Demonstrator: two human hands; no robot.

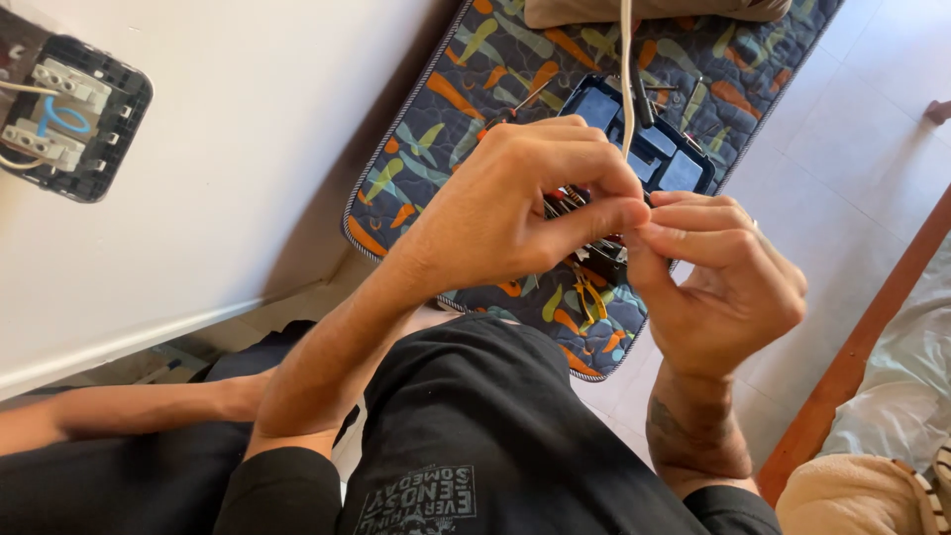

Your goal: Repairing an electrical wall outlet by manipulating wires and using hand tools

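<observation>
The left hand (515, 213) and the right hand (718, 272) meet in the middle of the view, above a quilted mat (515, 59) that lies on the tiled floor (852, 149). Both hands are narrowed to a pinch: the left thumb and forefinger press together at their tips, and the right thumb and forefinger close just beside them, fingertips touching. A thin white cable (626, 79) comes down from the top edge and ends between these fingertips, so both hands appear to grip its lower end; the very tip is hidden by the fingers.

Right under the hands, on the mat, sits a dark tool case (644, 149) with its compartments open, and small tools with red and yellow handles (584, 292) lie near it, partly covered by the hands. The mat is dark blue with orange, yellow and green shapes and a pale edge.

At the left, a white wall (228, 168) carries an opened socket box (69, 119), its dark frame exposed with white terminals and a blue wire inside; it is well apart from the hands. The person's dark clothing (475, 426) fills the lower part. At the right edge runs a brown wooden rail (872, 337) with pale fabric (906, 396) beside it.
</observation>
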